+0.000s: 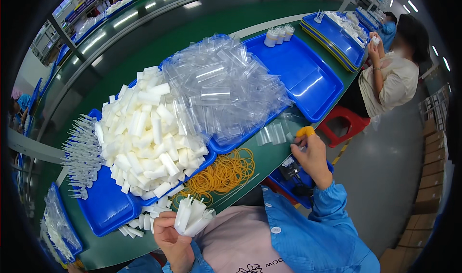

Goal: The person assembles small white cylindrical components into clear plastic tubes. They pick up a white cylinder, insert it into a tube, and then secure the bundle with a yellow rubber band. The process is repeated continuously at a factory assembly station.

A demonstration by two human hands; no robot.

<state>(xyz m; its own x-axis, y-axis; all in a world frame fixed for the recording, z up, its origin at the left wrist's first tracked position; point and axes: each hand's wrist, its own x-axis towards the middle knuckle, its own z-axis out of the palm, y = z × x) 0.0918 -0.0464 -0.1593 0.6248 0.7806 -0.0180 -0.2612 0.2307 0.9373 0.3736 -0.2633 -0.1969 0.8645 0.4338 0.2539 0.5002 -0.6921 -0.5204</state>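
Observation:
My left hand [174,239] is closed round a small bundle of white cylindrical pieces [191,217], some inside clear plastic sleeves, with thin tips sticking out on top. My right hand [314,158] wears an orange finger cot [305,132] on one finger. Its thumb and forefinger are apart, beside a few clear plastic sleeves [273,134] laid out on the green table. Whether a fingertip touches the nearest sleeve is hard to tell. A tangle of yellow rubber bands [222,171] lies between my hands.
White foam pieces [144,133] heap over a blue tray [108,198]; clear sleeves [216,87] pile beside them. Thin-tipped white parts [82,152] stand at left. Another blue tray [303,83] holds several bundles [279,35]. A co-worker [392,71] sits right, near a red stool [344,124].

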